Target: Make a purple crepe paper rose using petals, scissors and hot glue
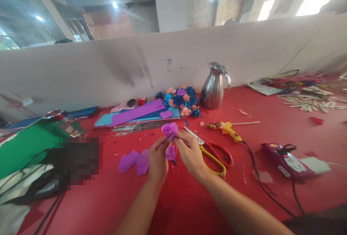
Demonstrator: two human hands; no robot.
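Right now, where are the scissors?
In the head view, the scissors lie on the red table, just right of the person's right hand and nearer than the yellow glue gun.

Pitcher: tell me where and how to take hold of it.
Wrap the handle, coming from the right. The pitcher stands upright with that handle looping out rightward, while flowers crowd its left, so the right side looks the easier approach.
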